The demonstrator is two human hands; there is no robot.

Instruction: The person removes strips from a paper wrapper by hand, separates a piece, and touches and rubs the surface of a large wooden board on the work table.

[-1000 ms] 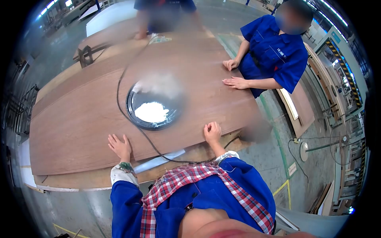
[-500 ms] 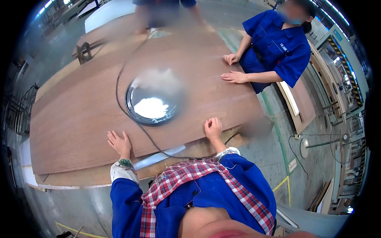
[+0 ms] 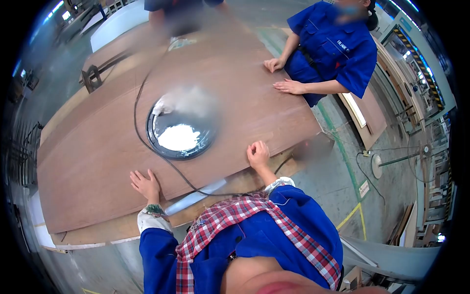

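A large brown wooden panel (image 3: pixel 98 161) lies across the work table. On its front left part my left hand (image 3: pixel 146 185) rests palm down with the fingers spread. Near the front right edge my right hand (image 3: pixel 258 154) touches the panel, its fingers curled together; whatever they might hold is hidden. Between and beyond my hands sits a round, dark-rimmed shiny object (image 3: pixel 180 138), its upper right part blurred. A black cable (image 3: pixel 138 105) curves past its left side and down toward my body.
A co-worker in blue (image 3: pixel 333 49) stands at the right edge, both hands on the panel. Another person (image 3: pixel 178 12) is at the far side, blurred. A metal bracket (image 3: pixel 91 79) stands at the far left. A fan (image 3: pixel 377 165) is on the right.
The view has shifted a little. The co-worker's farther hand has moved slightly along the panel edge. My hands keep about the same places and poses.
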